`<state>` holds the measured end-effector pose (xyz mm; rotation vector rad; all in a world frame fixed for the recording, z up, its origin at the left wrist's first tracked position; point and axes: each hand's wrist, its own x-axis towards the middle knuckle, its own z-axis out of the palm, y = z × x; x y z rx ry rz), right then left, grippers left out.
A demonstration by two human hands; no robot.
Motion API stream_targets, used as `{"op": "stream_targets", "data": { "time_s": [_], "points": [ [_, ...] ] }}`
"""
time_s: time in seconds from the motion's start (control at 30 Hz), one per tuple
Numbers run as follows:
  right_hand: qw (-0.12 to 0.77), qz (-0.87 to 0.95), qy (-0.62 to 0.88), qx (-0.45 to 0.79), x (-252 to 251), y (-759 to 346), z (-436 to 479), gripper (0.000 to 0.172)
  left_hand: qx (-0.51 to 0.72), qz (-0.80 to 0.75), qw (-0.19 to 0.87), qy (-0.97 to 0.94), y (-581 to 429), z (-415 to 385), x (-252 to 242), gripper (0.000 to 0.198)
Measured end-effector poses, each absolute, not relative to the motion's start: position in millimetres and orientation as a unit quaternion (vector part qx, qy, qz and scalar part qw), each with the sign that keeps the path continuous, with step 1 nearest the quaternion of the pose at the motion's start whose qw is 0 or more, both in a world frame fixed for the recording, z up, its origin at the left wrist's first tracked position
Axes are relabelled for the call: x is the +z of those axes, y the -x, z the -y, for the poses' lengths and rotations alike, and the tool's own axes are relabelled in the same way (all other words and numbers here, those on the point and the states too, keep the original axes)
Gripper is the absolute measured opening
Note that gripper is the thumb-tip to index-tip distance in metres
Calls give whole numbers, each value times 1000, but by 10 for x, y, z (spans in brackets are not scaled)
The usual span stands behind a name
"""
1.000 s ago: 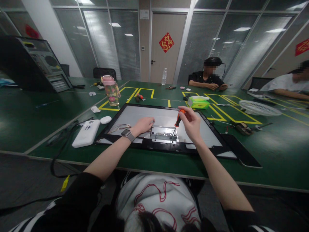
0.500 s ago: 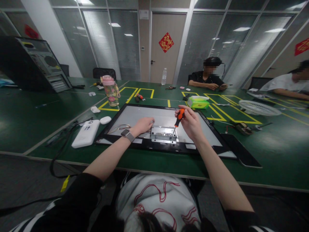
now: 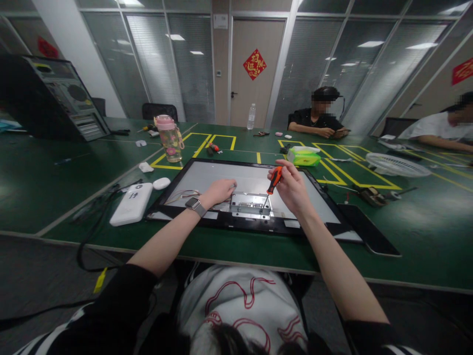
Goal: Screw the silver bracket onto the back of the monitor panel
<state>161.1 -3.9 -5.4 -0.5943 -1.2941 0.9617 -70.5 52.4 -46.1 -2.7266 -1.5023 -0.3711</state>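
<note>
A black-framed flat panel (image 3: 314, 197), like the back of a monitor or screen, lies before me with a silvery metal bracket (image 3: 244, 209) near its front edge. My right hand (image 3: 291, 185) is closed around an orange-and-black screwdriver (image 3: 275, 180), which tilts down so that its tip meets the right part of the bracket. Beside the bracket's upper left corner, my left hand (image 3: 220, 191) rests on the panel, fingers stretched out and holding nothing I can see. Thin wires (image 3: 183, 195) run across the panel left of that hand.
Left of the panel are a white power bank (image 3: 132, 204), a white case (image 3: 161, 184) and a pink-lidded bottle (image 3: 170, 140). To the right lie a phone-like black slab (image 3: 369, 229) and a tape measure (image 3: 372, 196). Behind stands a green pack (image 3: 303, 156). Two people sit across the table.
The screwdriver handle and my right hand have shifted very slightly, with the tip staying on the bracket. My left hand has not visibly moved.
</note>
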Motion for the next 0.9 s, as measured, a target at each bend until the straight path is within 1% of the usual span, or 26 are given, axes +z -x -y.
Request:
{"op": "stream_targets", "data": {
  "time_s": [0.13,0.37,0.57,0.73,0.9],
  "points": [
    [645,579,242,437,-42,-1603,44,19,-119,479,4,870,705,-521,-462,30],
    [654,586,255,404,-72,-1625,14,17,-119,482,1,868,706,-514,-458,31],
    [626,595,273,423,-48,-1620,53,29,-123,483,-3,867,706,-527,-466,31],
    [624,576,250,466,-28,-1593,79,27,-120,482,0,868,701,-507,-449,31],
    [637,586,255,431,-58,-1610,52,24,-122,483,-5,867,696,-496,-435,30]
  ]
}}
